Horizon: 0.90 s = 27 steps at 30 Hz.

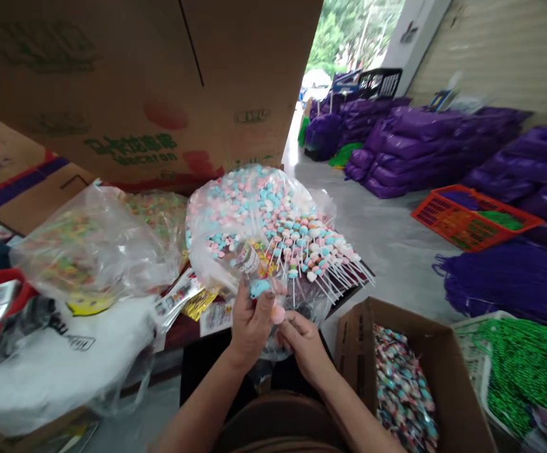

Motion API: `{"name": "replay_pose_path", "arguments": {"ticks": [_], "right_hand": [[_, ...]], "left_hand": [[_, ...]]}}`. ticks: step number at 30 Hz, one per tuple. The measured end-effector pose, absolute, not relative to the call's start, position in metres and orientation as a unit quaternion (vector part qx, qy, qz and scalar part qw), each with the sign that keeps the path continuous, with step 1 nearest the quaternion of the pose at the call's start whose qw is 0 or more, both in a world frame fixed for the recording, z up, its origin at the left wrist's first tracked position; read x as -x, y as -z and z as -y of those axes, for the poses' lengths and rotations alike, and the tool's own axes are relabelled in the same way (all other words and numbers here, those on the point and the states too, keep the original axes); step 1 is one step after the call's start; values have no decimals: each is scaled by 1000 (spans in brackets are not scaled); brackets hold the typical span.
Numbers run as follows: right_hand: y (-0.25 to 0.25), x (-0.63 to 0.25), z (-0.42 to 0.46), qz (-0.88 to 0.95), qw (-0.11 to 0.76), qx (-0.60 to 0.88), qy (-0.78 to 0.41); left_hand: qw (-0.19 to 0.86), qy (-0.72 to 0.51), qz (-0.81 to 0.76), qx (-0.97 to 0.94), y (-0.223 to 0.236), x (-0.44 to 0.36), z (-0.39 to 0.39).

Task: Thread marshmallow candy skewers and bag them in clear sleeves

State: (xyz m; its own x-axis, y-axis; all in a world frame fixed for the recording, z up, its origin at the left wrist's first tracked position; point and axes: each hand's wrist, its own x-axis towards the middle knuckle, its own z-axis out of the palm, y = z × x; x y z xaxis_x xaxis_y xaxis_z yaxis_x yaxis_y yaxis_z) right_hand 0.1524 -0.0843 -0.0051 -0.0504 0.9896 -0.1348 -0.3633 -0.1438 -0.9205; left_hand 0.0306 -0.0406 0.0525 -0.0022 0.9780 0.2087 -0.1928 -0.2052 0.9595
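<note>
My left hand (pixel 252 324) is closed, with light-blue marshmallow-like candies (pixel 259 287) in its curled fingers. The fingertips of my right hand (pixel 304 343) pinch at a round pink candy (pixel 278 313), close to my left thumb; whether a stick runs through it I cannot tell. Just beyond the hands lies a heap of candy sticks (pixel 309 242), pastel pieces threaded on white sticks. Behind them rests a large clear bag (pixel 226 198) full of loose pink, blue and white candies. A small clear packet with a colourful label (pixel 249 258) lies in front of that bag.
A big cardboard box (pixel 136 94) stands at the back. Clear bags of yellow-green candies (pixel 80 245) are on the left. An open carton of wrapped candies (pixel 405 384) sits at lower right, beside green mesh (pixel 532 371), with purple sacks (pixel 419 145) and an orange crate (pixel 476 217) beyond.
</note>
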Motion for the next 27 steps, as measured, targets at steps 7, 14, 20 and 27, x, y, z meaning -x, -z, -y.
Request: {"name": "replay_pose_path", "arguments": {"ticks": [7,14,20,27], "right_hand": [[6,-147,84,346,583,436,-592],[8,-154,80,349,589,427,-591],[3,-164,88,374,559,467,-574],[-1,-149,89,320,591,446,-592]], "left_hand": [[503,-550,-423,-515,-52,-32,43],[605,-547,-248,-522,-78,-7,35],[642,-579,-192,-464,-114,-7,15],[636,-650,-317,-269,-80,-53,22]]}}
